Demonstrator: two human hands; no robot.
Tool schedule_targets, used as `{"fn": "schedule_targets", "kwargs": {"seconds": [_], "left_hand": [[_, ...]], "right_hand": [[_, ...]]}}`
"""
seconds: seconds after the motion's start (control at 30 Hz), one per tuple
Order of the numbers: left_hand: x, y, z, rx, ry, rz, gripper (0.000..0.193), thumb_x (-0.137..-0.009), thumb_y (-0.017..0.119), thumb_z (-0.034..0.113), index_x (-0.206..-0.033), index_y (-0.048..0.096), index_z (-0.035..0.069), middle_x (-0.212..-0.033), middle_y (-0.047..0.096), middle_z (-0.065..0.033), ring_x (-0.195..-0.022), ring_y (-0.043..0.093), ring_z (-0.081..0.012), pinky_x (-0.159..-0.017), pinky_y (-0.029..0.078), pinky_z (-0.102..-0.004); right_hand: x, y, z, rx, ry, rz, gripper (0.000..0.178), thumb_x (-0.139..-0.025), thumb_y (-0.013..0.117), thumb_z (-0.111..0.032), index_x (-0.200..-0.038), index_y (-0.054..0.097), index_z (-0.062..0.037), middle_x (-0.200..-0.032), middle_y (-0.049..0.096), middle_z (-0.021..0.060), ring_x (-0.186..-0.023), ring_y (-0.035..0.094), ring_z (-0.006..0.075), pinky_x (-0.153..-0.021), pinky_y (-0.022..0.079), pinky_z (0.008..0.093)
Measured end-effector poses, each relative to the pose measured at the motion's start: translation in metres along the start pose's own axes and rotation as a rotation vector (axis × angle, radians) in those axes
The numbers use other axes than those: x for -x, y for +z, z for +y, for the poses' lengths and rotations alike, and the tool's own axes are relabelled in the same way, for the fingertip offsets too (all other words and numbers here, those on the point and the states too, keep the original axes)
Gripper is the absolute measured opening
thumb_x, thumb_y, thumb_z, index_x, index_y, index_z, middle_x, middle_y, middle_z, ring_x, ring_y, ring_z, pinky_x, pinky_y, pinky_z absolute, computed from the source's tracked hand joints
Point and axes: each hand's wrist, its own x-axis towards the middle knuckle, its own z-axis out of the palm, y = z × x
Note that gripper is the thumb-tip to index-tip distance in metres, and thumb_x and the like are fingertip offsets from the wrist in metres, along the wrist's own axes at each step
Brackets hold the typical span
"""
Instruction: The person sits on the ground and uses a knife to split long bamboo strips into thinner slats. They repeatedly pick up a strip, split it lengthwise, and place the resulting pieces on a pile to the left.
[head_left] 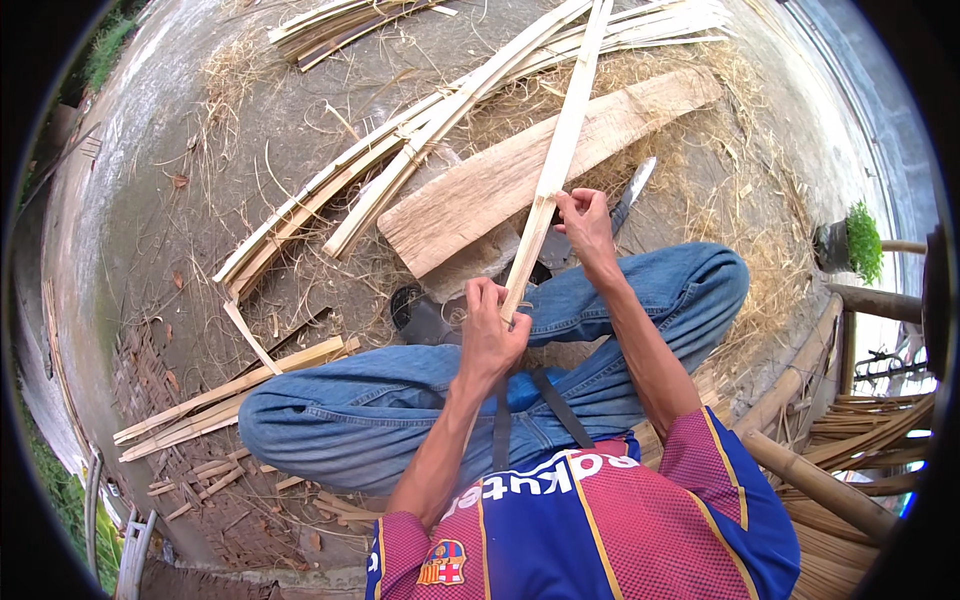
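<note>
Pale split strip [567, 130] held slanting above the lap

The strip is long, narrow and straw-coloured, with a brownish band partway along. The left hand [490, 325] is clamped on its near end; the right hand [588, 235] bunches its fingertips at one edge, whether gripping I cannot tell. Beneath it lies a broad wooden board [480, 205]; a knife [634, 188] lies just beside the right hand.

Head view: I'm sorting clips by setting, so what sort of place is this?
Probably an outdoor yard used as a makeshift woodworking spot: long pale strips and curly shavings lie on the rough ground, and a potted plant stands at the edge.
</note>
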Motion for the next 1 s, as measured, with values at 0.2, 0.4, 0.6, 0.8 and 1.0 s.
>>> {"fn": "schedule_targets", "kwargs": {"seconds": [0.2, 0.4, 0.6, 0.8, 1.0], "left_hand": [[0.0, 0.001, -0.003, 0.035, 0.006, 0.023, 0.027, -0.081, 0.063, 0.008, -0.104, 0.055, -0.004, -0.113, 0.048, -0.0233, -0.099, 0.057, -0.042, -0.085, 0.049, -0.0489], [-0.001, 0.004, -0.005, 0.027, 0.008, 0.058, 0.022, -0.086, 0.063, 0.01, -0.101, 0.059, -0.004, -0.112, 0.048, -0.0224, -0.095, 0.058, -0.0371, -0.081, 0.049, -0.0449], [0.001, 0.006, -0.01, -0.01, 0.032, 0.098, 0.02, -0.089, 0.063, 0.013, -0.099, 0.061, -0.004, -0.112, 0.049, -0.0211, -0.093, 0.058, -0.0335, -0.078, 0.05, -0.0429], [0.003, 0.003, 0.003, -0.023, 0.022, 0.115, 0.025, -0.092, 0.065, 0.018, -0.1, 0.062, -0.005, -0.116, 0.049, -0.0218, -0.095, 0.058, -0.0334, -0.077, 0.051, -0.0423], [0.01, -0.014, 0.044, -0.089, -0.012, 0.099, 0.03, -0.092, 0.066, 0.023, -0.104, 0.063, -0.004, -0.13, 0.047, -0.0234, -0.106, 0.06, -0.0372, -0.081, 0.053, -0.0448]], "right_hand": [[0.095, -0.031, 0.027, 0.188, 0.027, -0.725, 0.026, -0.1, 0.062, -0.022, -0.105, 0.061, 0.0031, -0.09, 0.066, 0.0065, -0.077, 0.065, 0.0137, -0.066, 0.055, 0.0286], [0.115, -0.039, -0.012, 0.312, -0.397, -0.74, 0.012, -0.092, 0.062, -0.005, -0.102, 0.063, 0.0016, -0.083, 0.064, 0.0197, -0.072, 0.063, 0.0325, -0.065, 0.049, 0.0394], [0.141, -0.042, -0.004, 0.327, -0.455, -0.76, 0.016, -0.089, 0.058, 0.001, -0.105, 0.059, 0.0002, -0.086, 0.062, 0.0209, -0.081, 0.06, 0.042, -0.07, 0.048, 0.0447], [0.11, -0.046, -0.005, 0.331, -0.097, -0.773, 0.041, -0.097, 0.065, -0.025, -0.125, 0.057, 0.0028, -0.108, 0.068, 0.0216, -0.097, 0.069, 0.0328, -0.081, 0.055, 0.0381], [0.053, -0.008, -0.005, -0.647, 0.383, -0.506, 0.05, -0.102, 0.059, -0.042, -0.132, 0.047, -0.0028, -0.121, 0.063, 0.0156, -0.105, 0.067, 0.0246, -0.091, 0.058, 0.0399]]}}
